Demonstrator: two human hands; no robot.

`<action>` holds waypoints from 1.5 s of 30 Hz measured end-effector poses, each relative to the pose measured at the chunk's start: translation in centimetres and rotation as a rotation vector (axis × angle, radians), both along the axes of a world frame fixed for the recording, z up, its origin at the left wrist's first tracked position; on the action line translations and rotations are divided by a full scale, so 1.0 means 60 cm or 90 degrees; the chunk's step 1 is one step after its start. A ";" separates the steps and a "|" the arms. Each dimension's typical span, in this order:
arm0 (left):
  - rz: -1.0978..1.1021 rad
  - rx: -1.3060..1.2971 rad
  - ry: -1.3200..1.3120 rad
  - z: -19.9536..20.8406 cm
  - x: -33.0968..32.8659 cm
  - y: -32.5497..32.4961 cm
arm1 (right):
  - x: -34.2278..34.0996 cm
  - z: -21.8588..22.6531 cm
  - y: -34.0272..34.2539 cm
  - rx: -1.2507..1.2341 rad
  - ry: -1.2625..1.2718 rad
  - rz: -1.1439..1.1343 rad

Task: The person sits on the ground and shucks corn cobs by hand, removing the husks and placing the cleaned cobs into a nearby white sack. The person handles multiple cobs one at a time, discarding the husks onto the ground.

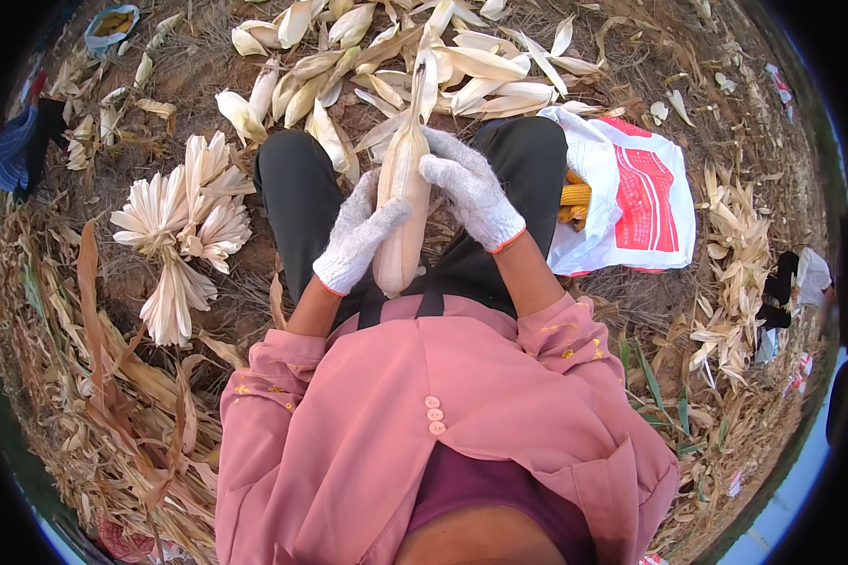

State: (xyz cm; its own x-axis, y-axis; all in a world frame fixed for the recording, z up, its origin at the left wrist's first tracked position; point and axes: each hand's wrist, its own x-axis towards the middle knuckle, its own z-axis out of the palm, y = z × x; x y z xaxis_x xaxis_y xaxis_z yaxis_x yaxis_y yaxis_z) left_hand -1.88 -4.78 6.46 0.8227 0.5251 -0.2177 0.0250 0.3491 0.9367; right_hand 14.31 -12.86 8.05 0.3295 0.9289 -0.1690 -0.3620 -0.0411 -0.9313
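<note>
Between my knees is an unhusked corn cob (403, 221) in pale, dry husk, its narrow stalk end pointing away from me. My left hand (356, 235), in a white knit glove, grips its left side, with the thumb laid across the front. On the right side, my gloved right hand (478, 191) holds the upper part of the same cob, fingers near where the husk narrows. No kernels show on this cob. Just beyond my knees lies a heap of unhusked corn cobs (481, 64).
Right of my knee, a white and red sack (664, 202) holds husked yellow cobs (575, 200). Peeled husk bunches (184, 212) lie at left. Dry stalks (127, 377) cover the ground. A bag of corn (111, 30) stands far left. Other people (17, 146) appear at both edges.
</note>
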 end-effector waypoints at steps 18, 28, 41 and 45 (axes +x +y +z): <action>0.171 0.304 0.170 0.047 0.007 0.020 | -0.041 0.020 -0.003 -0.028 -0.419 -0.015; 0.186 0.354 0.212 0.052 0.005 0.039 | -0.039 -0.009 -0.006 0.000 -0.307 0.006; 0.184 0.041 0.085 0.020 0.011 0.054 | -0.035 0.045 0.019 -0.052 -0.338 -0.026; 0.115 -0.088 0.063 0.033 0.002 0.064 | -0.028 0.045 0.028 0.037 -0.148 0.033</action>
